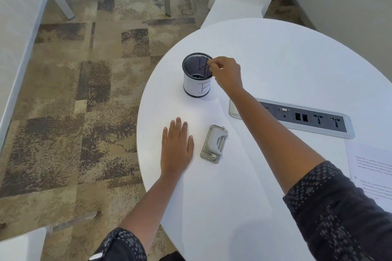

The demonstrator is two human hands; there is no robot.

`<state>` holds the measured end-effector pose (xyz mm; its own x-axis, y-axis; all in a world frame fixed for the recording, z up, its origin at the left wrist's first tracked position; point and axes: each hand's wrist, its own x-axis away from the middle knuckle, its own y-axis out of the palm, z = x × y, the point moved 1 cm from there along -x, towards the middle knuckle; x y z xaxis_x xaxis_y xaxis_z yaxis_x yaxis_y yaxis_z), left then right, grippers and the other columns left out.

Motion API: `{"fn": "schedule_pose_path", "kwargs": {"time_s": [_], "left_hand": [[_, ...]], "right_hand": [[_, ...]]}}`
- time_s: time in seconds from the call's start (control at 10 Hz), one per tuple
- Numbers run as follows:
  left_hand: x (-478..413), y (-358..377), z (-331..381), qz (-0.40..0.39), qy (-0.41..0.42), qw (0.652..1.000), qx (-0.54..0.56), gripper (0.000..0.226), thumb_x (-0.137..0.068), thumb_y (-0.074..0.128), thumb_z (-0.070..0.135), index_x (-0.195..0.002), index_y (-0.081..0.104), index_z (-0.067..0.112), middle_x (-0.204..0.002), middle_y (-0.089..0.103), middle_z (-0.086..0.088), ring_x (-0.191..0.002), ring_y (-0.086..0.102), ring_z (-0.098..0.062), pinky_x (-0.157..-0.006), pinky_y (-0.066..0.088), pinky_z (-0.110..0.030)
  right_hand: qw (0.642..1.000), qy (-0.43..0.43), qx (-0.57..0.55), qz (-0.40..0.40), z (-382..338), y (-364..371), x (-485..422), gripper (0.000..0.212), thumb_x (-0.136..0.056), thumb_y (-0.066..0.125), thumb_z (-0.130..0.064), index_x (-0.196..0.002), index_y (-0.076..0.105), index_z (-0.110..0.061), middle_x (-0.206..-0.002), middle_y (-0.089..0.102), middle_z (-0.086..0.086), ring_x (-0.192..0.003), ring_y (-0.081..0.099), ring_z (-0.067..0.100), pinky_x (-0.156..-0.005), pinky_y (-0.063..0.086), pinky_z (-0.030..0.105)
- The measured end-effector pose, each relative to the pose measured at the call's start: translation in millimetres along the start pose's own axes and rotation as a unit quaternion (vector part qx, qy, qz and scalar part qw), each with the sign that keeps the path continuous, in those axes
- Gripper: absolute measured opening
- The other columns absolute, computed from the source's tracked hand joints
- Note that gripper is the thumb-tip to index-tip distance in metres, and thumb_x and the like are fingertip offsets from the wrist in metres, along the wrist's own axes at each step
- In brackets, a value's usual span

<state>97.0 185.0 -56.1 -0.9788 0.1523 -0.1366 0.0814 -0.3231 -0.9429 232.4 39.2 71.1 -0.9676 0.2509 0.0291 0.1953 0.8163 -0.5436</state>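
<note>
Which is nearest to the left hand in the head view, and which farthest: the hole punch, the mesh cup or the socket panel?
From the left hand, flat on the table:
1. Hole punch, just to its right.
2. Mesh cup, beyond it, where the right hand pinches something thin at the rim.
3. Socket panel, far right, past the right forearm.

Socket panel [305, 117], printed sheet [373, 174], carpet [84, 91]

Table [275, 53], cup [197, 86] far left on it, right hand [226, 73] at cup's right rim, punch [214, 144] near of cup, left hand [177, 148] flat just left of punch, socket panel [307, 117] right, papers [373, 171] near right.
</note>
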Motion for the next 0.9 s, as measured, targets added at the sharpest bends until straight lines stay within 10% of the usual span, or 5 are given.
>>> {"fn": "schedule_pose_path", "kwargs": {"time_s": [0.2, 0.7, 0.9], "left_hand": [[-0.1, -0.6, -0.1, -0.008, 0.003, 1.000, -0.005, 0.045, -0.087, 0.037, 0.025, -0.122, 0.054, 0.003, -0.132, 0.054, -0.020, -0.122, 0.052, -0.035, -0.100, 0.041, -0.050], [2.6, -3.8, 2.5, -0.004, -0.002, 1.000, 0.002, 0.045, -0.086, 0.034, 0.020, -0.122, 0.053, 0.000, -0.132, 0.053, -0.023, -0.121, 0.051, -0.039, -0.100, 0.040, -0.053], [19.3, -3.2, 9.0, 0.016, -0.030, 0.999, 0.003, 0.046, -0.087, 0.032, 0.019, -0.123, 0.053, -0.001, -0.131, 0.053, -0.025, -0.120, 0.052, -0.041, -0.099, 0.041, -0.052]], "right_hand": [[0.996, 0.000, -0.004, 0.084, 34.3, -18.2, 28.5, 0.024, -0.083, 0.047, -0.003, -0.095, 0.068, -0.006, -0.094, 0.068, 0.005, -0.076, 0.054, 0.011, -0.064, 0.034, -0.001], [0.985, 0.011, 0.137, 0.100, 164.9, -60.2, 182.5, 0.023, -0.081, 0.048, 0.006, -0.092, 0.066, -0.003, -0.096, 0.063, 0.015, -0.095, 0.057, 0.031, -0.082, 0.036, 0.018], [0.961, -0.046, 0.262, 0.074, 200.0, -80.2, 243.0, 0.038, -0.086, 0.035, -0.020, -0.111, 0.061, -0.009, -0.118, 0.061, 0.016, -0.113, 0.053, 0.029, -0.097, 0.040, 0.034]]}}
